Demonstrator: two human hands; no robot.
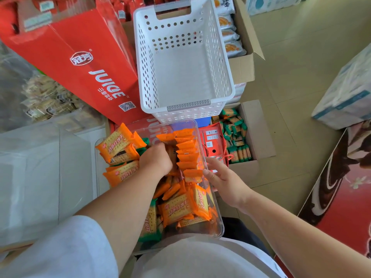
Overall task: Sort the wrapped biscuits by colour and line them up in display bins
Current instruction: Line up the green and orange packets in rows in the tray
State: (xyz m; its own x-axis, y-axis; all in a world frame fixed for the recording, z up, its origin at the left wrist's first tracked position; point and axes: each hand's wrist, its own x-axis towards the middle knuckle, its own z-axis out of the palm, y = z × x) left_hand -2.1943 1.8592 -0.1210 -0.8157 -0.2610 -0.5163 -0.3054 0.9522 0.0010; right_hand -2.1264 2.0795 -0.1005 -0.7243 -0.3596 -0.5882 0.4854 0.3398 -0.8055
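The left hand (155, 158) reached into the clear bin (220, 227), fingers curled round orange packs (176, 210) beside the upright row along the bin's right wall. The right hand (220, 178) lay loosely spread against that wall's rim. Right of it, a box (259, 135) held green packs (237, 137).

Red JUICE carton (86, 63) lying tilted, clear bag of pale snacks (46, 97) left of it, blue-and-white wrapped packs (345, 93) well to its right, on tiled floor (291, 57)
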